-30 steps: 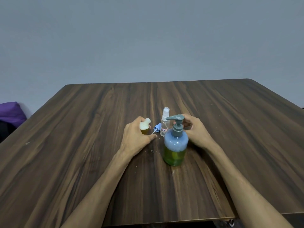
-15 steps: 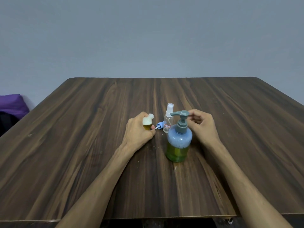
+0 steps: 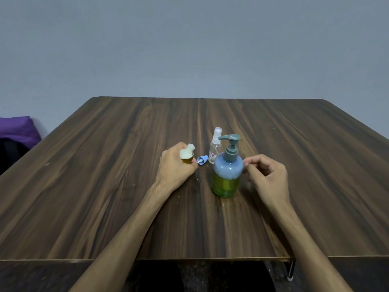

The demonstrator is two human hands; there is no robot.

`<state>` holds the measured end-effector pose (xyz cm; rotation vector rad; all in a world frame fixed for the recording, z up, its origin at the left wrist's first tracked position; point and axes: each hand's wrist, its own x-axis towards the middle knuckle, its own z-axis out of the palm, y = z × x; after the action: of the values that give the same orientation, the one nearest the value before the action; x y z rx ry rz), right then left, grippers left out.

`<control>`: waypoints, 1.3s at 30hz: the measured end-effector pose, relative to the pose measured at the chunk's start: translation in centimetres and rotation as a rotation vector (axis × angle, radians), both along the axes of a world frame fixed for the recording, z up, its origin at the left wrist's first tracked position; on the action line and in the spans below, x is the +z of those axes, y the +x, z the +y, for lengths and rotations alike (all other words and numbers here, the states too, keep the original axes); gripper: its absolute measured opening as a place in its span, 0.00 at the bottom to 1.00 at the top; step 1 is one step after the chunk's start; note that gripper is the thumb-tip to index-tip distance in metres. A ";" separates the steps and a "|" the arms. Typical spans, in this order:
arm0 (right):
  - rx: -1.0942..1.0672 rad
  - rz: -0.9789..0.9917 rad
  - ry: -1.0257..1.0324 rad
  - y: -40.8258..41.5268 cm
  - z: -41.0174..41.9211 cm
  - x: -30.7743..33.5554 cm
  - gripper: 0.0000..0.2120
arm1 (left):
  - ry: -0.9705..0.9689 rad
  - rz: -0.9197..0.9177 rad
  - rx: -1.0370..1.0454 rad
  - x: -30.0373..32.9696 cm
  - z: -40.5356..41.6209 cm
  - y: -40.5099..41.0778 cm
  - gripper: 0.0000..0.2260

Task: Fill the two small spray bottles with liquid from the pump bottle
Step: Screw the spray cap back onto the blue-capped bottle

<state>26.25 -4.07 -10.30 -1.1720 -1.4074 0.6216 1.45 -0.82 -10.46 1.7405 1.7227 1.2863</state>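
Observation:
My left hand grips a small open spray bottle that holds yellow liquid topped with white foam. Its blue spray cap lies on the table just to the right. Behind the cap stands a second small clear spray bottle with its white sprayer on. The pump bottle, grey pump over a blue and green body, stands upright in front of it. My right hand hovers at the pump bottle's right side, fingers curled, with the fingertips close to its shoulder and nothing in them.
Everything stands on a dark wooden table. Its near edge runs across the bottom of the view, with a metal leg below. A purple bundle lies off the left edge. A plain grey wall is behind.
My right hand has come away from the pump head, moving back and down to the bottle's right side. My left hand still holds the foamy small bottle. The camera has tilted.

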 end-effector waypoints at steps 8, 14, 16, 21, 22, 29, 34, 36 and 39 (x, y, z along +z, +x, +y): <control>0.071 0.008 0.063 -1.5 -5.5 0.4 0.09 | 0.012 -0.209 -0.041 -0.7 -4.1 -1.0 0.13; 0.171 -0.083 -0.232 -5.7 -7.3 0.0 0.08 | 0.092 -0.338 -0.101 -0.5 -6.8 -1.2 0.20; 0.254 0.005 -0.388 -7.2 -7.7 0.2 0.08 | 0.110 -0.383 -0.125 -0.5 -7.4 -1.3 0.19; 0.324 0.289 -0.563 -10.8 -7.1 1.0 0.14 | 0.145 -0.430 -0.180 -0.6 -8.3 -1.4 0.13; 0.309 0.317 -0.556 -11.4 -6.9 1.0 0.16 | 0.144 -0.439 -0.184 -0.6 -8.3 -1.4 0.13; 0.240 0.435 -0.518 -12.7 -5.7 1.4 0.18 | 0.131 -0.460 -0.175 -1.1 -7.8 -1.5 0.15; 0.229 0.435 -0.484 -11.8 -4.6 0.9 0.16 | 0.132 -0.364 -0.160 -1.6 -7.0 -1.2 0.15; 0.247 0.448 -0.491 -11.3 -3.9 1.0 0.14 | 0.125 -0.347 -0.165 -1.7 -6.5 -1.2 0.14; 0.278 0.436 -0.515 -10.4 -2.7 1.3 0.12 | 0.115 -0.350 -0.183 -1.4 -5.7 -0.8 0.13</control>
<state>15.80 -6.76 -9.04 -1.1412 -1.0652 1.4087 0.67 -6.51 -11.85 1.5755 1.2881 1.5237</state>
